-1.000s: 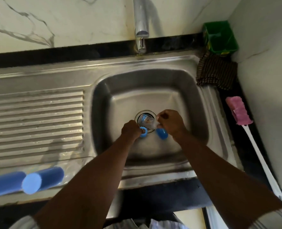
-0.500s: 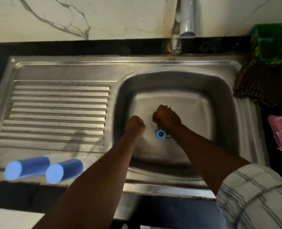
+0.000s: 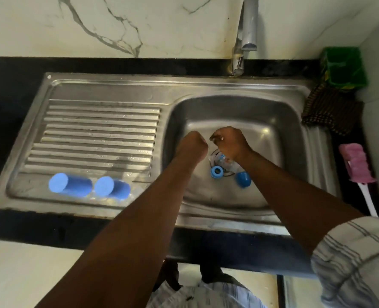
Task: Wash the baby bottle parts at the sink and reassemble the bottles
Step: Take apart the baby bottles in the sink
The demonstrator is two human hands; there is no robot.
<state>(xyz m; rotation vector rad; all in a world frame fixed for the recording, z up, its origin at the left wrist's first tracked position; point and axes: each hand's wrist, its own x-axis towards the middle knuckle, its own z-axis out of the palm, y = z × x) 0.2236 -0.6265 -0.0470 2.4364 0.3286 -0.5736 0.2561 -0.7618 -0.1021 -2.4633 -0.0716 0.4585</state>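
Mid-sink (image 3: 228, 86), left hand (image 3: 193, 144) beside right hand (image 3: 230, 142)

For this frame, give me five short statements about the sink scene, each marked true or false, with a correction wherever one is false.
1. Two blue cylinders lie on the drainboard. True.
2. The pink brush lies inside the basin. False: it lies on the counter to the basin's right.
3. A blue ring lies in the basin near the drain. True.
4. The green container stands left of the drainboard. False: it stands in the back right corner, right of the tap.
5. The left hand and the right hand are both over the basin. True.
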